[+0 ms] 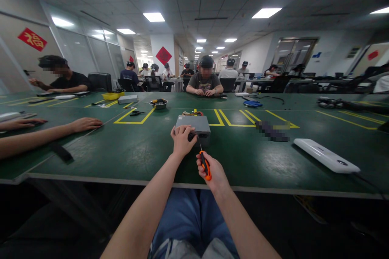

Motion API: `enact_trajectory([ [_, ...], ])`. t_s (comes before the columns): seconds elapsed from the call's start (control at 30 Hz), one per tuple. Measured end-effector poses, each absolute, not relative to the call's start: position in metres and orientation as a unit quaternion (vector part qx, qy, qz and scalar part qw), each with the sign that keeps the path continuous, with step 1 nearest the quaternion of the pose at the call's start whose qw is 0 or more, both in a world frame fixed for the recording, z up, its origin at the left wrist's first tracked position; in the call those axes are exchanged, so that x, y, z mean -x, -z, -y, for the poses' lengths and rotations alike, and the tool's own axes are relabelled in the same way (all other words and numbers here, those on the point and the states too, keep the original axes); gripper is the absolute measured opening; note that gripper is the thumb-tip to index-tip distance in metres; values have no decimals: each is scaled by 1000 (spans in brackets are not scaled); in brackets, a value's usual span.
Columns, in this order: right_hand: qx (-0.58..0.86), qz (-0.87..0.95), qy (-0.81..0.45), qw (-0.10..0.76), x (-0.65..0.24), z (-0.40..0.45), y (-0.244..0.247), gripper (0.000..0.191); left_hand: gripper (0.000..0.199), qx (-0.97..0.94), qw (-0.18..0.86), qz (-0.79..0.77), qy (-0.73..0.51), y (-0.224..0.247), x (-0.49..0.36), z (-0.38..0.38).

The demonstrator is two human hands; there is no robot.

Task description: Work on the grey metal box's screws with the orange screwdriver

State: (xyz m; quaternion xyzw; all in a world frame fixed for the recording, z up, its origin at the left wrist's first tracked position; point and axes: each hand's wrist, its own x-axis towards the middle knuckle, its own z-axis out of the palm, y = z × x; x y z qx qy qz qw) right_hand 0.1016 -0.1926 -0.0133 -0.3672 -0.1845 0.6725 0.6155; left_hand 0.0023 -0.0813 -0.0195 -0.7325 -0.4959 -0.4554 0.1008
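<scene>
A grey metal computer power supply (199,120) rests on the green table right in front of me, coloured cables showing behind it. My left hand (182,141) grips its near left corner, fingers over the top and thumb against the front face. In my right hand (212,169) is an orange and black screwdriver (204,164), fingers wrapped round its handle. Its thin shaft points up at the front face of the power supply, near the left thumb. Whether the tip sits in a screw is too small to tell.
A metal bowl (158,104) with tools stands behind, left of the power supply. On the right lie a white device (325,156) with a cable and a blurred dark item (272,130). Another person's forearm (54,137) reaches in from the left; a co-worker (205,79) sits opposite.
</scene>
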Motion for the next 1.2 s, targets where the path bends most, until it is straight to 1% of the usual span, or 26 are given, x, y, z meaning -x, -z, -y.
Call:
enact_trajectory([
  [0.17,377,179,-679,603,-102,190,12,27,23,734,102,493,455,19,-1,82],
  [0.33,379,174,-675,609,-102,189,10,24,23,735,98,501,447,19,-2,81],
  [0.5,377,157,-654,636,-99,189,10,18,24,732,97,500,452,19,-3,82],
  [0.63,369,132,-641,660,-93,191,11,23,24,732,98,498,454,19,-3,82],
  [0.73,355,113,-663,649,-91,192,11,18,24,733,99,493,457,20,-3,82],
  [0.93,338,99,-697,625,-92,190,11,26,24,734,101,487,463,20,-3,82],
  [1.07,346,94,-670,650,-89,188,12,19,24,735,101,489,458,20,-3,82],
  [1.2,343,98,-669,652,-85,192,10,18,25,734,101,492,457,19,-4,82],
])
